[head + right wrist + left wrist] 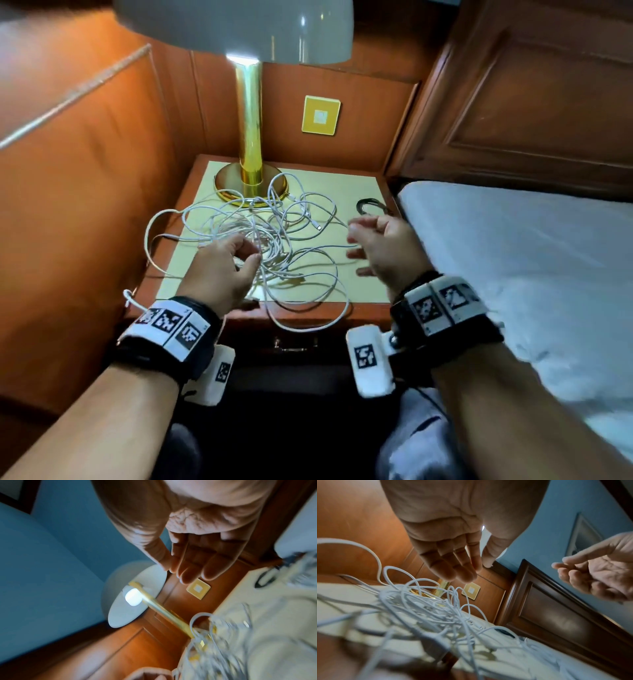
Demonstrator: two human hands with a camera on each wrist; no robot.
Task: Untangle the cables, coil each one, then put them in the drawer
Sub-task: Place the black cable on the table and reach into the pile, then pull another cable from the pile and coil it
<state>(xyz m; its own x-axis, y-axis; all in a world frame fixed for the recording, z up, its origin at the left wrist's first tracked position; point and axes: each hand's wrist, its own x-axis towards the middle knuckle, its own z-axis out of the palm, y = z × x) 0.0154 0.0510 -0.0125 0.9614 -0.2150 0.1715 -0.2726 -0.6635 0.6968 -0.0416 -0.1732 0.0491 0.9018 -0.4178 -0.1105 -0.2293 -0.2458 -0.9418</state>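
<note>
A tangle of white cables (274, 240) (423, 608) (214, 649) lies spread over the cream top of the nightstand (363, 287). One loop hangs over the front edge and another over the left edge. A small black cable (368, 205) (264, 580) lies at the back right corner. My left hand (239, 257) (467, 566) hovers just above the middle of the tangle, fingers relaxed, holding nothing. My right hand (363, 243) (188, 566) is raised over the right side of the top, fingers spread and empty. The drawer (294, 342) below the top is closed.
A brass lamp (251, 171) with a white shade stands at the back of the nightstand, its base touched by cable loops. A white bed (513, 257) borders the right side, and orange padded panels close off the left. A yellow wall plate (321, 114) sits behind.
</note>
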